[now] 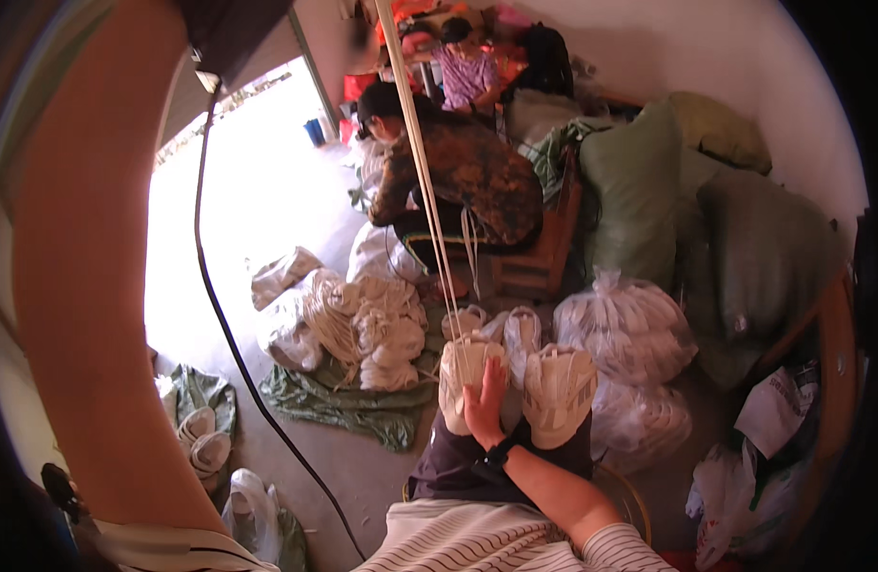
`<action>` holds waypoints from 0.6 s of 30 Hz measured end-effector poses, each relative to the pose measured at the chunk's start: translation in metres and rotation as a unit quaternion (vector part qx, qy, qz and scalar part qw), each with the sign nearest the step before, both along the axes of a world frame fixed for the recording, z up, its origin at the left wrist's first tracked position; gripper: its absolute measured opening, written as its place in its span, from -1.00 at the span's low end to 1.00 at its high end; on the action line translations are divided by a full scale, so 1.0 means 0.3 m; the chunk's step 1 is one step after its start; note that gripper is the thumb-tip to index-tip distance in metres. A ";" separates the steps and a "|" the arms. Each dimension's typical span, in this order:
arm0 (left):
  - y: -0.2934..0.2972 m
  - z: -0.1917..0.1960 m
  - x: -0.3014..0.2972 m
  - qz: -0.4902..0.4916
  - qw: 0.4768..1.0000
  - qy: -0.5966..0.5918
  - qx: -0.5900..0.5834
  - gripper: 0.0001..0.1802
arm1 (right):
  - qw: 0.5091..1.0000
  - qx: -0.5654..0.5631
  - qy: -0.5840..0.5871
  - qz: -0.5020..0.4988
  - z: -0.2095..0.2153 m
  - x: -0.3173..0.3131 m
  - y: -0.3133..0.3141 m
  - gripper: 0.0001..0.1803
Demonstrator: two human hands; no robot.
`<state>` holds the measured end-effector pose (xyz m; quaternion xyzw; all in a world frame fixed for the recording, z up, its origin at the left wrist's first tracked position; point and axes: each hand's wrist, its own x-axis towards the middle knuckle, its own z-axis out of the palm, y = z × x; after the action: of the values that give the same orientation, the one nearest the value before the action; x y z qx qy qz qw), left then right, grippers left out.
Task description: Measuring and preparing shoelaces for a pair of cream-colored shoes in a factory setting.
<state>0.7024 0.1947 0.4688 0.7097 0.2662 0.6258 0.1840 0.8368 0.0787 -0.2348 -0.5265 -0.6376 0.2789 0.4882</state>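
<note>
Your right hand [485, 404] grips shoe [451, 386]; laces [427, 181] above it, second shoe [559, 393] right of it. Left fingers: can't tell.

Dark lap [458, 475]: two pale shoes [558, 398]; grey floor [367, 481]: green sheet [396, 429] under pale heap [377, 329], clear bags [639, 419]

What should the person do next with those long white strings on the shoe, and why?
Perhaps draw the laces a little snugger, with the right hand steadying the shoe: they stretch up straight from it, the left arm is raised, and the right hand rests against the shoe.
</note>
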 end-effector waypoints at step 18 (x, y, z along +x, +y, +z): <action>-0.323 0.179 0.031 -0.055 0.993 0.102 -0.026 -0.75 | 1.000 -0.020 0.020 0.008 0.134 0.112 -0.250 -0.08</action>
<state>0.7118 0.0978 0.5226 0.7786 0.2600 0.5319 0.2081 0.8705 0.0036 -0.1946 -0.5255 -0.6260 0.3060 0.4882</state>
